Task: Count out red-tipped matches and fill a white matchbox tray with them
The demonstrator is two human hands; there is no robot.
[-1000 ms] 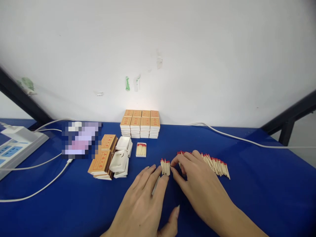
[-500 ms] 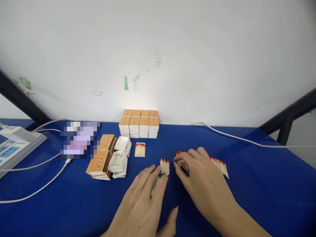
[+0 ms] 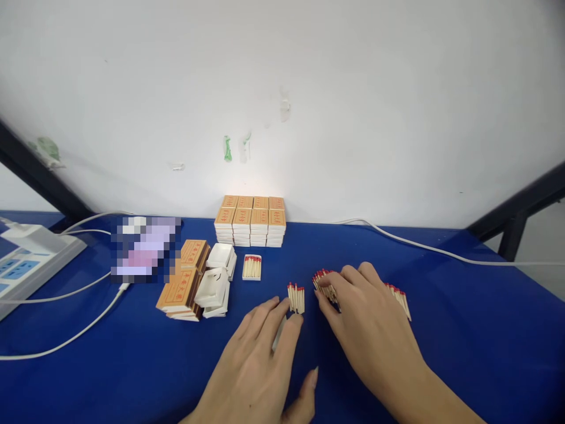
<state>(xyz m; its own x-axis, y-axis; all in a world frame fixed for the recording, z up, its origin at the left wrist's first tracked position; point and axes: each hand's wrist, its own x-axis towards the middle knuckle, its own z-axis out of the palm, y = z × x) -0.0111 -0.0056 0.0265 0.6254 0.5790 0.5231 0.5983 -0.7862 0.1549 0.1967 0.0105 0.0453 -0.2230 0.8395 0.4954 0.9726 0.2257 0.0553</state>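
Matches [image 3: 296,298] in a small bunch, touching the left hand [image 3: 258,359].
Left hand flat and open; right hand [image 3: 368,330] open on the match pile [image 3: 399,297].

A plain white wall [image 3: 309,88] fills the upper half of the frame, marked near the middle with green and pale smudges [image 3: 228,148]. Below it runs a blue surface [image 3: 463,330]. Dark diagonal frame bars stand at the left edge [image 3: 39,176] and right edge [image 3: 521,203]. A soft bright patch lights the wall's base at centre.
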